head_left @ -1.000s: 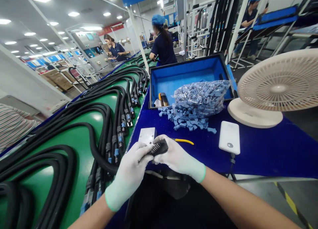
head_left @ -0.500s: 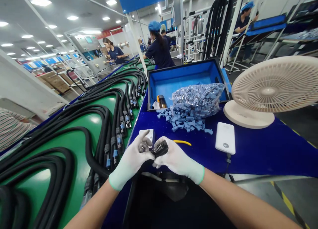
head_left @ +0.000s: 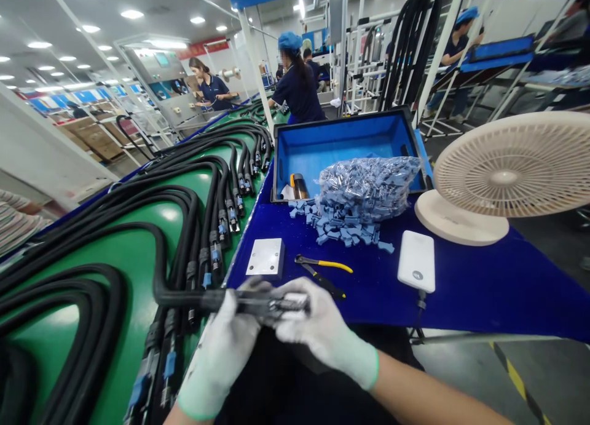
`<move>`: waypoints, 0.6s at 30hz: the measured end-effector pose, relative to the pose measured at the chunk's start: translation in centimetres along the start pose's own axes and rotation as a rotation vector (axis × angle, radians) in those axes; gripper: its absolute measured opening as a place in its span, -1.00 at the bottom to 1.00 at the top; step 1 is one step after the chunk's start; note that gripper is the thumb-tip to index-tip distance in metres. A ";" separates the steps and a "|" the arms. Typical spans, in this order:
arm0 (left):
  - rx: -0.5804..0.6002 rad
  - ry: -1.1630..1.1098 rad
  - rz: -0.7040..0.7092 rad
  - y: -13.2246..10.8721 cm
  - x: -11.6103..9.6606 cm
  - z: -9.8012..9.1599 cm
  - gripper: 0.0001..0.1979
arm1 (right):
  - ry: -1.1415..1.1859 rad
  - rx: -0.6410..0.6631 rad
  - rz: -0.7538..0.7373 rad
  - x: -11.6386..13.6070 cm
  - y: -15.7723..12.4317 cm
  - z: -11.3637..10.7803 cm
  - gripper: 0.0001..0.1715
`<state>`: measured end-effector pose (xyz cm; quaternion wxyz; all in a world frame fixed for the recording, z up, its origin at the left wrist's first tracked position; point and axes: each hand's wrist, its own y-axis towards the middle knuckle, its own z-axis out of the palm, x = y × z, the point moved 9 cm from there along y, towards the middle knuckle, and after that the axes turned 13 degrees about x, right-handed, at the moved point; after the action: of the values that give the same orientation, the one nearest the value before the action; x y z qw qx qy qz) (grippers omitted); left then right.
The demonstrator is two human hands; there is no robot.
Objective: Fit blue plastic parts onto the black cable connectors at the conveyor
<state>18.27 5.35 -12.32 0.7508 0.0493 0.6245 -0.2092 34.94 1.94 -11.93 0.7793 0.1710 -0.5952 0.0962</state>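
Note:
A black corrugated-looking hose [head_left: 184, 298] runs from the green bench into my hands. My left hand [head_left: 225, 336], in a white glove, is closed around it just behind its end fitting [head_left: 265, 305]. My gloved right hand [head_left: 318, 320] grips the tip of that fitting, where a shiny part shows; motion blur hides its detail. Just beyond my hands, a white metal block [head_left: 266, 258] lies on the blue table. To the right of it rest end-cutting pliers [head_left: 329, 266] with yellow and black handles.
Several black hoses [head_left: 175, 197] with blue-clipped ends cover the green bench [head_left: 138, 246]. A torn bag of blue clips [head_left: 369, 185] spills before a blue crate [head_left: 341, 142]. A white power bank [head_left: 416, 260] and a fan [head_left: 507, 173] stand right. Co-workers [head_left: 299, 83] are farther back.
The small dark part with a coil no longer shows in my right hand. Both hands have moved down, my left now around the hose, which is raised and level. The block and pliers are uncovered.

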 end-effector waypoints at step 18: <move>-0.140 0.455 0.467 10.8 -12.1 -1.9 -0.82 | -1.233 -0.009 0.310 1.3 6.8 -10.2 -0.58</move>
<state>18.98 18.90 -3.13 0.6215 0.1846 0.7609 0.0283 41.97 12.07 -11.98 0.2711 0.1037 -0.9528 0.0891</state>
